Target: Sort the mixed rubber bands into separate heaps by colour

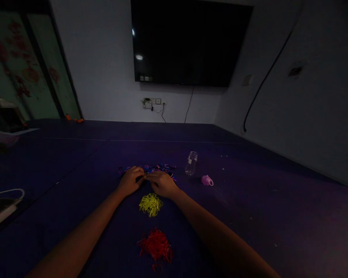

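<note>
A spread pile of dark, blue and pink rubber bands lies in front of me, partly hidden by my hands. Over its left part is my left hand, fingers bent and thumb drawn toward them. My right hand curls in from the other side, its fingertips meeting the left ones. A tiny yellowish bit shows where the fingertips meet, too small to make out. Just below the hands sits a heap of yellow rubber bands. Closer to me, between my forearms, is a heap of red rubber bands.
Right of the hands, a clear bottle stands uncapped beside a pink cap with a loop. Everything rests on a dark purple-blue surface. A white-rimmed object is at the left edge. A wall-mounted screen hangs beyond.
</note>
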A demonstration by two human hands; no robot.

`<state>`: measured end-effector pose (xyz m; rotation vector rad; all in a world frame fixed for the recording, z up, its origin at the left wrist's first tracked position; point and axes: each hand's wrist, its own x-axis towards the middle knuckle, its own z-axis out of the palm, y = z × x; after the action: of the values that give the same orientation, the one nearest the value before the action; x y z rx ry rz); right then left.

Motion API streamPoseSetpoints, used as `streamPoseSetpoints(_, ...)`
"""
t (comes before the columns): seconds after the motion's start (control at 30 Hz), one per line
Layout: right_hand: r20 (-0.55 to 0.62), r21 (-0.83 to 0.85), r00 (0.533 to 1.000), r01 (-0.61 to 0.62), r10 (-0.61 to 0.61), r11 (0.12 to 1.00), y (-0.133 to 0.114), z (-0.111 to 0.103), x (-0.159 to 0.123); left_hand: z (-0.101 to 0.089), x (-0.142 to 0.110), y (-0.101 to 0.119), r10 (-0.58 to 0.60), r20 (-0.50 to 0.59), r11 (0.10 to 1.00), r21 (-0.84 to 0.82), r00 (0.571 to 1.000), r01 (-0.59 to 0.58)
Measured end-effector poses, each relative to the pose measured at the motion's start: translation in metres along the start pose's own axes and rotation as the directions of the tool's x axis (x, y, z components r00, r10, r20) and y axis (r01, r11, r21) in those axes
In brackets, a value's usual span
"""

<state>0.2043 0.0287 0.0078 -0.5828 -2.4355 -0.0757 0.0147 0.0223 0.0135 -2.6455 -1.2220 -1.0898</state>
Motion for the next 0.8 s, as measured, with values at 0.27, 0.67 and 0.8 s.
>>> streamPoseSetpoints(0.27, -0.023, -0.003, 0.999, -0.024, 0.024, 1.000, 0.0028, 0.0031, 0.0002, -0.0006, -0.0005, 0.0009, 0.034, 0.002, 0.999, -0.036, 0.999, -0.034)
streamPoseSetpoints(0.67, -0.101, 0.115, 0.985, -0.131, 0.142, 0.985, 0.0009, 0.0054, 0.0005, -0.0025, -0.0009, 0.0076, 0.046, 0.079, 0.997, -0.063, 0.996, -0.041)
streamPoseSetpoints(0.8, -0.170, 0.249, 0.956, -0.194, 0.240, 0.949, -0.0021, 0.0059, 0.0027, -0.0041, -0.0007, 0.0099, 0.024, 0.054, 0.999, -0.034, 0.998, -0.022)
